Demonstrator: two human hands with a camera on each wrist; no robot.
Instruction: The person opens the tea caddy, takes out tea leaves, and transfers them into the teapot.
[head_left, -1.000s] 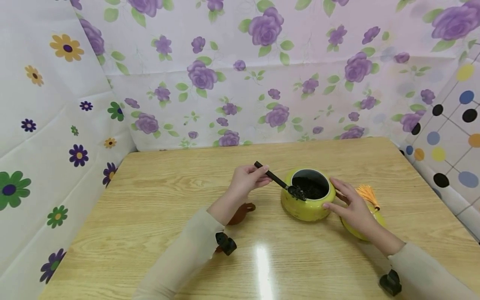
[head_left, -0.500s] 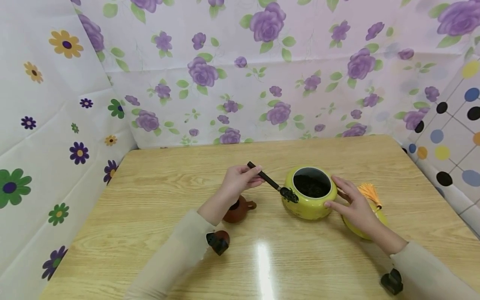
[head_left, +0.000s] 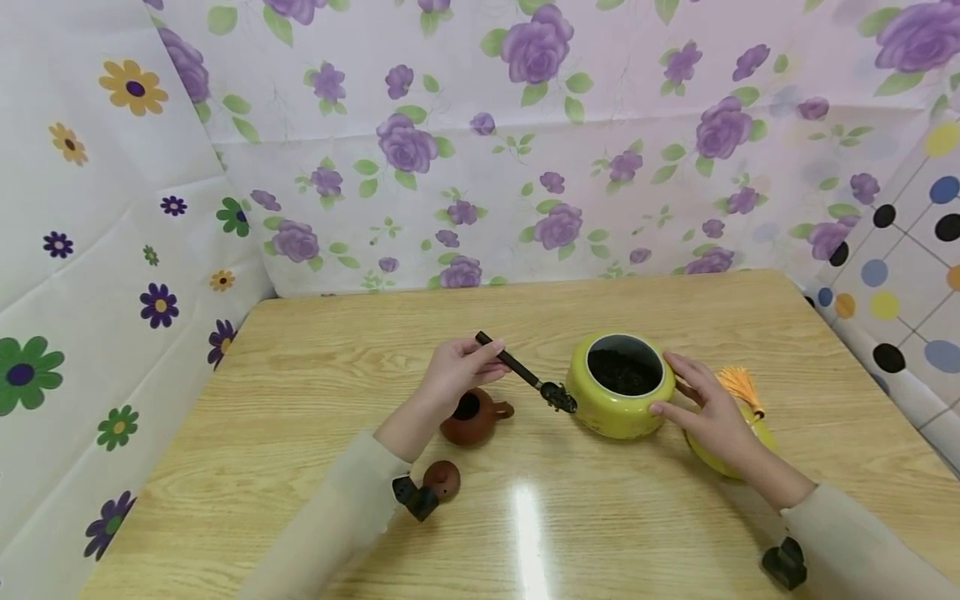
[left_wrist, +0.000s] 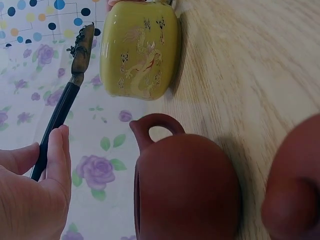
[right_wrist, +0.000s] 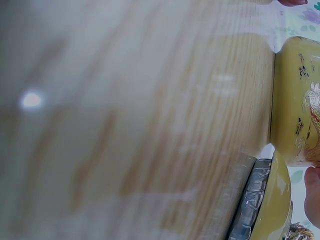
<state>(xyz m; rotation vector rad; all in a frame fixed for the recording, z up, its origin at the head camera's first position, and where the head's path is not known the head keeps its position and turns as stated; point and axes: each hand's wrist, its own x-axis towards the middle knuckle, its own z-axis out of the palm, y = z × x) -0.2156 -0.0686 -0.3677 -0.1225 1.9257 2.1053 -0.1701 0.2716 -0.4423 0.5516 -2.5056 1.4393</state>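
Observation:
My left hand [head_left: 459,373] pinches the black handle of a tea scoop [head_left: 517,367] between thumb and fingers. Dark tea leaves [head_left: 558,397] are heaped on the scoop's bowl, just left of a yellow tea jar [head_left: 618,417]. My right hand [head_left: 708,408] holds that jar by its right side, thumb at the front and fingers toward the back. The jar has no lid on, and dark tea leaves show inside. Close to my left wrist sits an uncovered brown clay teapot [head_left: 468,429], its handle pointing right. In the left wrist view the jar shows a dragon design [left_wrist: 145,67].
The teapot's small round lid [head_left: 442,481] lies in front of it, partly behind a wrist camera [head_left: 415,497]. The jar's yellow lid [head_left: 720,462], with an orange tassel [head_left: 738,387], lies under my right hand. Flowered cloth [head_left: 480,150] hangs behind the wooden table [head_left: 337,358].
My left hand has moved left with the loaded scoop, from over the jar's rim to beside the jar. More of the teapot and its lid has come into sight. My right hand stays on the jar.

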